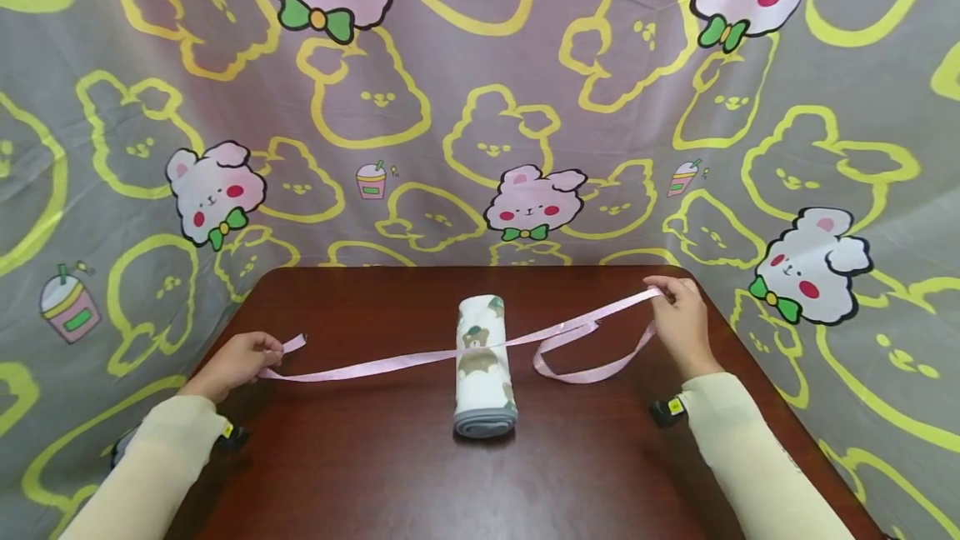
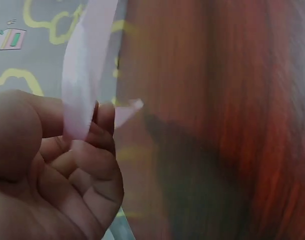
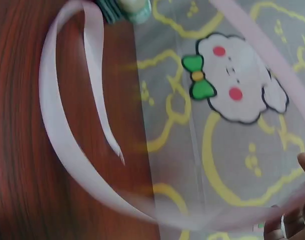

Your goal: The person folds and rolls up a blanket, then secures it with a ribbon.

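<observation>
Though slim, long pale-pink ribbon [image 1: 382, 366]

So your right hand [image 3: 295, 222] is only half in frame, bottom right corner, with pink ribbon [image 3: 51, 110] running between your thumb and fingers. It sweeps out in a big loop over your brown table [image 3: 17, 150], one pointy end hanging inside. Another stretch crosses in front of your bunny-print cloth [image 3: 227, 82], upper right. You've also got something striped [image 3: 112, 11] cut off up top.
</observation>
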Motion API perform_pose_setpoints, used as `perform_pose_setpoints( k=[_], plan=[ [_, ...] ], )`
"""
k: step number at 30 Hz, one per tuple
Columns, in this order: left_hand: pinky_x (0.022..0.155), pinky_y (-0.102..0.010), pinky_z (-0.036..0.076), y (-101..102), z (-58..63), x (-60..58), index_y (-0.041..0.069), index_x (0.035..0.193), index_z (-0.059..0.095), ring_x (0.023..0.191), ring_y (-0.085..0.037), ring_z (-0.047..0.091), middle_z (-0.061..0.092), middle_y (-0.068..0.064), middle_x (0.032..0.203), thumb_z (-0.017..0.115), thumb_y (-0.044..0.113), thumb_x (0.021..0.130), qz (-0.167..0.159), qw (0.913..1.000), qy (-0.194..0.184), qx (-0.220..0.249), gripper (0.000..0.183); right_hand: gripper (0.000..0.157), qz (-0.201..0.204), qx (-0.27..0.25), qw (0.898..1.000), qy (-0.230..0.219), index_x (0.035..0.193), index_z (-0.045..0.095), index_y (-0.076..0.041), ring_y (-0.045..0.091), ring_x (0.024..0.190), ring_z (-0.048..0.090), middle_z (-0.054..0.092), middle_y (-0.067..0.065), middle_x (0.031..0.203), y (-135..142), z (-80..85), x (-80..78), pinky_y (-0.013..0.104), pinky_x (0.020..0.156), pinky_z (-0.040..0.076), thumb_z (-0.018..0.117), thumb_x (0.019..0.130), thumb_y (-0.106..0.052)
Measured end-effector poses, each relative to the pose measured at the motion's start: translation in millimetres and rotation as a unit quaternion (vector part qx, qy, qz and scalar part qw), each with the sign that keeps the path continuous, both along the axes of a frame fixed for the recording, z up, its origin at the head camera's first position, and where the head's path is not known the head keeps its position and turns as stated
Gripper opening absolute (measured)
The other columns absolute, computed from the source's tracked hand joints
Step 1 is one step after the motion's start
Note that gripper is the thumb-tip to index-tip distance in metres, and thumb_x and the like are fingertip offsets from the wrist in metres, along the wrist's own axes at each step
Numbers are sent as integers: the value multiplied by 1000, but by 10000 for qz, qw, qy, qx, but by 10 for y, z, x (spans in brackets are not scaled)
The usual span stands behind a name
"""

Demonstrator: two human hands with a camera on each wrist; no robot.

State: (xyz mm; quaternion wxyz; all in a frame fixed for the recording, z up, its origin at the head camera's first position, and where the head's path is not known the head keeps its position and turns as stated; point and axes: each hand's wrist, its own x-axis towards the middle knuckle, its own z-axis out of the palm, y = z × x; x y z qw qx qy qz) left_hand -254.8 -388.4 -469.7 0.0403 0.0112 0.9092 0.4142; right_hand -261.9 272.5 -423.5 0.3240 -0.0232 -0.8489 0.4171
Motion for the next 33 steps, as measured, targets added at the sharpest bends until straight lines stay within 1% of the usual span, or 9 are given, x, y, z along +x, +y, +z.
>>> perform_pose_setpoints(
  k=[5, 11, 14, 17, 19, 21, 23, 27, 33],
  plan=[
    [60, -36, 49, 11, 12, -33, -13, 105, 58, 72, -21, 58, 62, -13, 85, 56, 11, 97, 0, 9998, 38, -189, 25, 27, 380, 371, 9975, -462, 116, 66, 0, 22, 91, 49, 59, 17, 110, 226, 16, 25, 31, 72, 37, 48, 97, -4],
    [63, -35, 50, 117, 32, -113, -15, 109, 59, 76, -25, 57, 61, -13, 83, 57, 19, 99, -373, 9973, 178, -604, 35, 26, 1383, 1147, 9752, -1294, 117, 66, -2, 21, 69, 51, 66, 16, 102, 389, -89, 48, 31, 56, 41, 53, 95, -2],
    [66, -40, 47, 206, 21, -131, -13, 109, 61, 78, -29, 57, 61, -15, 85, 60, 17, 95, -503, 9883, 547, -1329, 33, 21, 1764, 1361, 9627, -1532, 114, 67, -2, 19, 69, 54, 68, 14, 99, 426, -158, 51, 31, 56, 44, 59, 94, -3],
    [83, -51, 46, 405, -3, -132, -9, 105, 64, 94, -38, 58, 63, -20, 95, 64, 14, 91, -591, 9715, 1089, -2021, 27, 19, 1950, 1411, 9566, -1643, 111, 68, -2, 21, 78, 62, 70, 11, 96, 450, -198, 54, 32, 61, 47, 64, 93, -6],
    [88, -56, 43, 614, -28, -130, -6, 102, 67, 100, -40, 58, 64, -20, 97, 66, 11, 90, -764, 9650, 1347, -2118, 22, 18, 2080, 1316, 9534, -1744, 110, 68, -2, 25, 83, 66, 71, 10, 93, 463, -201, 58, 33, 64, 51, 65, 93, -8],
    [91, -55, 42, 845, -57, -134, -2, 101, 69, 103, -37, 60, 67, -15, 100, 67, 11, 90, -1096, 9608, 1516, -2048, 17, 17, 2165, 1185, 9514, -1845, 109, 68, -2, 28, 86, 67, 70, 9, 93, 471, -187, 57, 36, 69, 53, 64, 94, -10],
    [89, -51, 45, 1083, -91, -151, 1, 100, 70, 95, -28, 63, 68, -7, 96, 66, 11, 91, -1543, 9599, 1552, -1751, 14, 18, 2234, 1031, 9496, -1940, 108, 67, -1, 30, 89, 68, 70, 12, 96, 476, -159, 55, 38, 71, 55, 63, 96, -14],
    [86, -45, 48, 1505, -148, -212, 3, 109, 70, 98, -21, 62, 69, -2, 102, 62, 17, 96, -2159, 9633, 1305, -921, 20, 23, 2317, 871, 9491, -1947, 105, 68, 0, 30, 90, 69, 69, 16, 99, 465, -94, 33, 37, 72, 55, 61, 98, -21],
    [97, -50, 42, 1902, -182, -244, 3, 124, 64, 115, -26, 56, 64, -7, 119, 55, 22, 101, -2534, 9647, 654, -299, 31, 29, 2546, 324, 9467, -1947, 97, 68, 1, 30, 88, 68, 68, 21, 96, 384, -62, -21, 34, 67, 55, 62, 97, -27]
  ],
)
